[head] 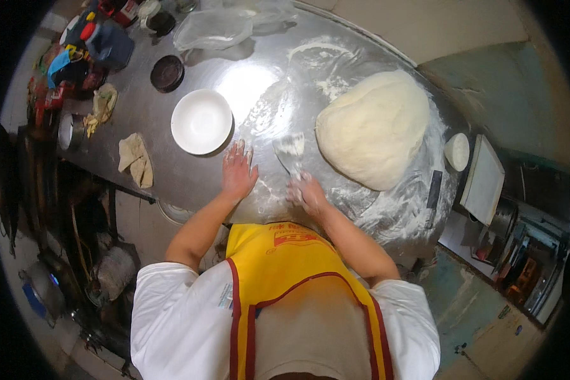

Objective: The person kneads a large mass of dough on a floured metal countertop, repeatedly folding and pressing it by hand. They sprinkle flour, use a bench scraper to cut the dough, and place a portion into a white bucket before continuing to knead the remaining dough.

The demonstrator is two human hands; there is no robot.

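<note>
My right hand [308, 192] is closed around the handle of a flour-dusted metal scraper [290, 149], its wide blade on the steel tabletop. My left hand [239, 173] lies palm down on the metal, fingers apart, holding nothing. Just beyond its fingertips stands a white bowl [202, 122] that looks empty. A large mound of pale dough [374, 130] rests to the right of the scraper, with flour scattered around it. Flour dusts the fingers of both hands.
A folded cloth [136, 160] and a dark round lid [167, 73] lie left. Behind are a plastic bag [213, 29] and a jug with a red cap [108, 45]. At the right edge are a small white bowl [457, 152] and a dark flat bar [434, 189].
</note>
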